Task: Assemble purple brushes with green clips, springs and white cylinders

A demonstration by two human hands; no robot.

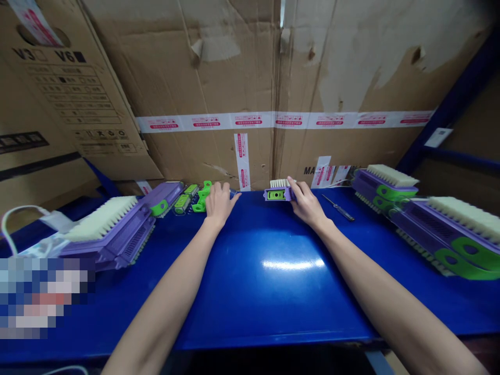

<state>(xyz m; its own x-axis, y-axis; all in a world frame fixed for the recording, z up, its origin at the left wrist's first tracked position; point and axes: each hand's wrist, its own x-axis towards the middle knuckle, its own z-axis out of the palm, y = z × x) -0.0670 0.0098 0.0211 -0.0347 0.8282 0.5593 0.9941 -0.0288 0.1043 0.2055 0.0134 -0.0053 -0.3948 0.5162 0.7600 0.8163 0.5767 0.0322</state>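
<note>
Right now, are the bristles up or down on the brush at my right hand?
Up: white bristles show atop the purple brush.

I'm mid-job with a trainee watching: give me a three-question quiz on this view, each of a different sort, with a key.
1. Multiple choice: which hand is touching the small purple bristled piece near the back of the table?
A) left
B) right
C) both

2. True or false: the screwdriver-like tool lies to the right of the right hand.

3. Fill in the colour: the bracket-like part at the left hand is ____.

Key: 1. B; 2. True; 3. green
</note>
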